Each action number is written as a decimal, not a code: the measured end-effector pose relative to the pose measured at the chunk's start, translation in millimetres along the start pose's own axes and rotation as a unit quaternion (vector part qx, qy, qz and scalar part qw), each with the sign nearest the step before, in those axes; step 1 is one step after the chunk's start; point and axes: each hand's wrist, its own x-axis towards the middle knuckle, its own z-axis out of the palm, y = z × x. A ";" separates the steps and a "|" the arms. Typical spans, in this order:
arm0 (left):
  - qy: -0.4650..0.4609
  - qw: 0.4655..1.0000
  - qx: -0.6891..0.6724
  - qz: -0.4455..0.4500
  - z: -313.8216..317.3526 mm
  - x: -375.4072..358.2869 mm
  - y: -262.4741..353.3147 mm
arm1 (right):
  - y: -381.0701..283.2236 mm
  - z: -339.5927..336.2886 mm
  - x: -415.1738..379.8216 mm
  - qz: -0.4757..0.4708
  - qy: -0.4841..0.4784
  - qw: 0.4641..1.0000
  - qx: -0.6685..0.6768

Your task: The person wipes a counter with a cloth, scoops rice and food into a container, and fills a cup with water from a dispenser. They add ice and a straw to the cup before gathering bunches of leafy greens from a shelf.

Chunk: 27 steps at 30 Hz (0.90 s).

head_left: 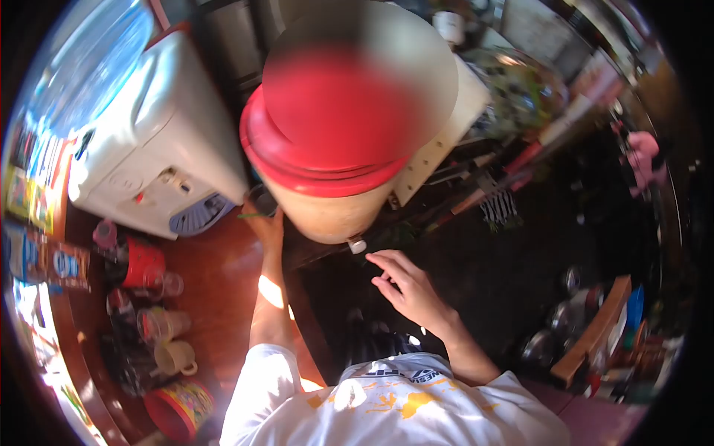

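Observation:
A large cream drum-shaped container (327, 215) with a red lid (320, 119) stands in front of me; the upper part is blurred. Low on its front sits a small pale tap (358, 245). My right hand (404, 281) is just below and right of this tap, fingers loosely stretched and apart, holding nothing. On the container's left side, my left hand (262, 225) is closed around what looks like a small dark cup (262, 199), partly hidden by the fingers. A thin green strip (253, 216) shows at that hand.
A white water dispenser (163, 141) with a blue drip tray (201, 213) stands left on the wooden counter (223, 282). Mugs, including a beige one (175, 357), and a red tub (178, 409) line its edge. Right are a dish rack (513, 89) and metal pots (565, 320).

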 end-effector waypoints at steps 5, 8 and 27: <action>-0.022 0.997 -0.060 0.044 7.3 9.9 2.0 | 8.0 -10.5 -24.5 -0.007 0.016 1.000 -0.016; -0.069 0.992 -0.086 0.063 -3.8 11.6 26.2 | 23.5 -16.9 -49.7 -0.008 0.025 0.999 -0.033; -0.012 0.984 0.151 -0.090 -45.0 -222.6 204.4 | 236.7 -109.7 -345.1 0.301 -0.105 0.945 -0.080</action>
